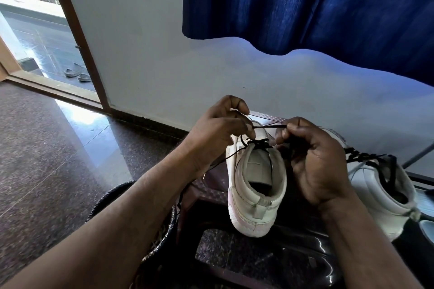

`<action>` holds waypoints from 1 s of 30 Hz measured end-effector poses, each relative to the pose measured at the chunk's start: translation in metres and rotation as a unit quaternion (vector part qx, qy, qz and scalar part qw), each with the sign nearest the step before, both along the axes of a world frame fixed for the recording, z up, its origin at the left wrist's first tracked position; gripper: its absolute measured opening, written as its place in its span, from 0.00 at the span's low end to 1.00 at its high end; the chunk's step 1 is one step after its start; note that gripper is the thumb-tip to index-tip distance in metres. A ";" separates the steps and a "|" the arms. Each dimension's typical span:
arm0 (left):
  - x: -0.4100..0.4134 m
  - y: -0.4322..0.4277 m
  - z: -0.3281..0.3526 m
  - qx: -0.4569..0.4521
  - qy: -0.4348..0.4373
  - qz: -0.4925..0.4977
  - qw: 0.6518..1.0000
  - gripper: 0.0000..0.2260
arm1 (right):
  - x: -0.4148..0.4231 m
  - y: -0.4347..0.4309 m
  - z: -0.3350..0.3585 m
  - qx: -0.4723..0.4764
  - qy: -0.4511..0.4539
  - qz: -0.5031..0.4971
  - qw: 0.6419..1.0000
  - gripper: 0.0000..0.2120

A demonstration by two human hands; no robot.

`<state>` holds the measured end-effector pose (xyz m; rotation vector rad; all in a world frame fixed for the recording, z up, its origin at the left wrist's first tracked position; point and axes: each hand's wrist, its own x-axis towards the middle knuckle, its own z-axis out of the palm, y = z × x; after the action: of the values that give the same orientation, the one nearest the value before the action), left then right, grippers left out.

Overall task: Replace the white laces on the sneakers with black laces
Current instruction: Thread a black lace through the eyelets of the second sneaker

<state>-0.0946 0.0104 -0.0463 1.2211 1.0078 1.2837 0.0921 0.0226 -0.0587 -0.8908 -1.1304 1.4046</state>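
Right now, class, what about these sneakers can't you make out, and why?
Head view, near sneaker: toe and lower eyelets hidden by the left hand, right hand and their grip on the black lace.
Head view, second sneaker: front partly hidden behind the right hand.
Head view, woven basket: contents covered by the left forearm.
Head view, pale object: cut off by the right edge.

White sneaker (pixel 256 185) with smooth matt leather-like upper and padded cloth collar, black lace (pixel 258 143) of matt woven cord, floor (pixel 58 148) of glossy speckled stone, curtain (pixel 305 2) of blue cloth, matt painted wall (pixel 141 42), brown wooden door frame (pixel 77 30), glossy dark plastic stool (pixel 305 253).
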 end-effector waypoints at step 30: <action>-0.037 0.008 -0.030 -0.089 0.355 0.024 0.930 0.07 | 0.013 -0.001 0.008 0.065 0.059 -0.032 0.996 0.09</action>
<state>-0.1320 0.0179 -0.0758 1.5599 1.6363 0.7504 0.1047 0.0215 -0.0507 -0.7356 -1.0810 1.2995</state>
